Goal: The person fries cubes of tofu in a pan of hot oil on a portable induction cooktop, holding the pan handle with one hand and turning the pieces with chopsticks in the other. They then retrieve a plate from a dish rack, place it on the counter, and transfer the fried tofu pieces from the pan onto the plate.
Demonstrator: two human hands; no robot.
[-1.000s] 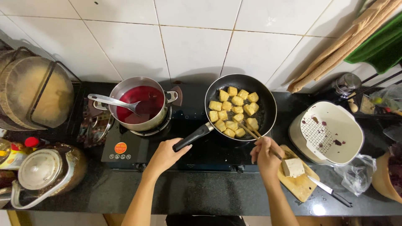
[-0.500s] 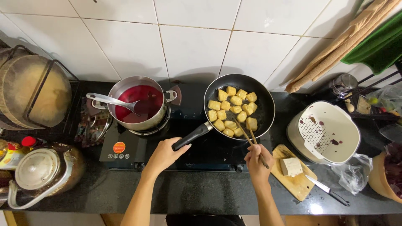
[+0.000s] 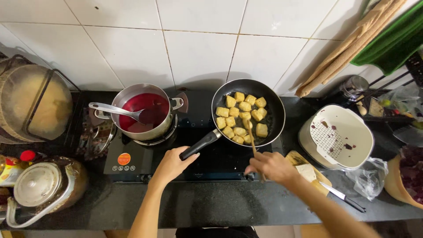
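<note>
A black frying pan sits on the dark stove, filled with several golden fried cubes. My left hand grips the end of the pan's black handle. My right hand holds wooden chopsticks whose tips reach into the cubes at the pan's near side.
A steel pot of red liquid with a ladle stands left of the pan. A kettle sits at the near left. Right of the stove are a white colander bowl, a cutting board with a white block and a knife.
My right hand has shifted left along the counter, and the chopsticks now point up into the near middle of the pan. My left hand stays on the handle.
</note>
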